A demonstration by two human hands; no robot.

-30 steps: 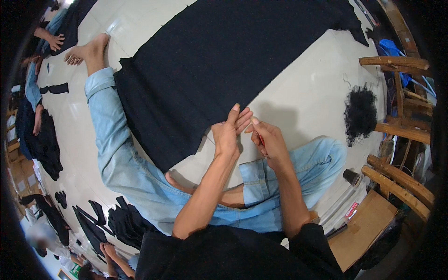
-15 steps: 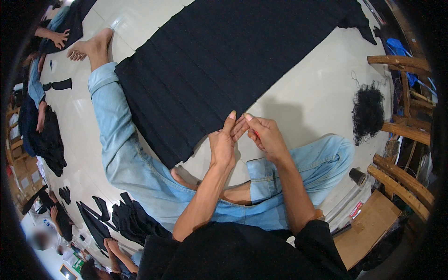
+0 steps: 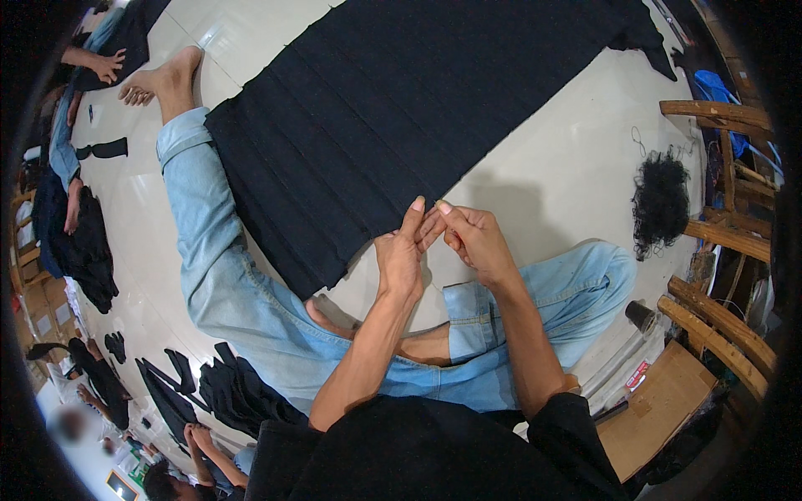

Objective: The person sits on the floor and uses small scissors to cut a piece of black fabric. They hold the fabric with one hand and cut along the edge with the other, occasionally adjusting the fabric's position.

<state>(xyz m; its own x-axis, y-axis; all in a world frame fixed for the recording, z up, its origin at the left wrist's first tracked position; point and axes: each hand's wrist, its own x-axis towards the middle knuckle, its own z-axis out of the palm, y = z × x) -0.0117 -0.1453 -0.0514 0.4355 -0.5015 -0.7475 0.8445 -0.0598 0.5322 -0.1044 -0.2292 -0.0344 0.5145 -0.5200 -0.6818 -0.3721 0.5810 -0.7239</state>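
Note:
A long black piece of fabric [image 3: 334, 142] with parallel seams or folds across it lies over the floor and slants up to the far right. At its near corner, my left hand [image 3: 399, 263] grips the fabric edge, thumb on top and fingers beneath. Close beside it, my right hand [image 3: 480, 246] is closed, thumb and forefinger pinched together at the fabric's corner. Whatever the right fingers hold is too small or hidden to make out. The two thumb tips are nearly touching.
A tangled heap of black thread [image 3: 660, 204] lies on the right, near wooden chair legs [image 3: 727, 238] and a flat cardboard piece [image 3: 660, 409]. My jeans-clad legs [image 3: 242, 292] flank the fabric. Black cloth pieces [image 3: 238, 388] and co-workers' hands [image 3: 104, 67] are on the left.
Both hands stay almost in place at the fabric corner. A small red thing that showed in my right hand is now out of sight. At the lower left, a co-worker has shifted.

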